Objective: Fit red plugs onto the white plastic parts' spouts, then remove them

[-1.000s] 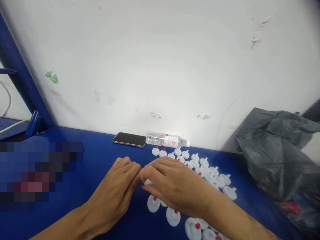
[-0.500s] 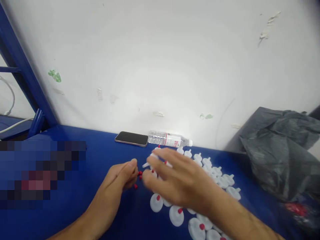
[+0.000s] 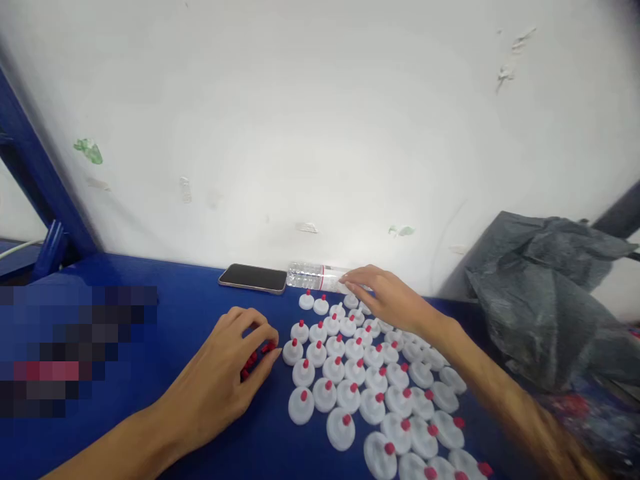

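Left hand (image 3: 263, 343): my fingers curl over loose red caps (image 3: 249, 364); whether they pinch one, I cannot tell.
Right hand (image 3: 344, 281): my thumb and forefinger slightly apart, before the bottle (image 3: 305, 275).
White discs (image 3: 341, 429): on the blue table (image 3: 165, 320), many red-tipped.
Gray bag (image 3: 530, 300): crumpled, contents hidden.

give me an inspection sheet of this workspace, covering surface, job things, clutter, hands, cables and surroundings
surface: blue tabletop, visible parts look dry
job's things: white discs with stems, many topped with red caps, some at the back right uncapped; loose red caps beside them
clutter: phone and clear bottle by the wall, grey plastic bag at right
hands: left hand over the loose caps, right hand in front of the bottle; grip unclear on both
cables: white cable, far left
surroundings: white wall with tape scraps, blue frame at left
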Available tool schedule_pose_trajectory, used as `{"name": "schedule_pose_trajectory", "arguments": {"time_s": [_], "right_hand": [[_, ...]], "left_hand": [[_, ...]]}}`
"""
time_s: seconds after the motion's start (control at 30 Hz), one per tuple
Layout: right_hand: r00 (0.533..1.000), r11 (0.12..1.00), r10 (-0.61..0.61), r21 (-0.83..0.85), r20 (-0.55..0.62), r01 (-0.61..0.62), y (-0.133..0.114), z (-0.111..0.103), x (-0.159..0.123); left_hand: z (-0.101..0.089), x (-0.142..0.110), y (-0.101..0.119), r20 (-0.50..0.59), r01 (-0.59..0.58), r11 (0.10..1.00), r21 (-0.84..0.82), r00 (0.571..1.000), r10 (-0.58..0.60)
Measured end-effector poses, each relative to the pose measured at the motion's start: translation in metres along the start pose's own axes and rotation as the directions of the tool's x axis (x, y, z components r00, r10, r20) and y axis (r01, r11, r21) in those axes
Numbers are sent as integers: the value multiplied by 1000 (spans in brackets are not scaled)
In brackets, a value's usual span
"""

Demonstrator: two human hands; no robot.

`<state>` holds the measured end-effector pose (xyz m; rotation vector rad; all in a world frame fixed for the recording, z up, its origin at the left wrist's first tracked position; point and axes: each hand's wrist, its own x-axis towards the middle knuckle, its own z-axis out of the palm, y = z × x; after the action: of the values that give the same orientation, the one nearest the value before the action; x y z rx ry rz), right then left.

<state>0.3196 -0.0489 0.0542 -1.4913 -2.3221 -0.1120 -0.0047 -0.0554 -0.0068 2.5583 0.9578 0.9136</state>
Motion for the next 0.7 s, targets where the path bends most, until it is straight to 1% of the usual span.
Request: {"name": "schedule_pose_trajectory", "arguments": {"time_s": [0.1, 0.23, 0.33, 0.43, 0.57, 0.7], "right_hand": [[998, 1000, 8, 21, 64, -9, -3, 4, 0], [991, 999, 8, 38, 133, -13, -7, 7, -1], [985, 999, -4, 47, 172, -4, -10, 11, -2], [980, 999, -14, 53, 196, 3, -13, 14, -2], [983, 998, -17, 63, 185, 6, -15, 14, -2], [994, 998, -9, 63, 111, 2, -19, 11, -1]], "left_hand": [[2, 1, -16, 6, -28, 998, 52, 1000, 27], [6, 2, -35, -14, -11, 997, 78, 1000, 13], [9, 2, -43, -27, 5, 996, 85, 1000, -2], [11, 3, -45, -16, 15, 997, 79, 1000, -14], [11, 3, -42, 1, 29, 997, 71, 1000, -29], [11, 1, -39, 38, 57, 996, 62, 997, -60]]}}
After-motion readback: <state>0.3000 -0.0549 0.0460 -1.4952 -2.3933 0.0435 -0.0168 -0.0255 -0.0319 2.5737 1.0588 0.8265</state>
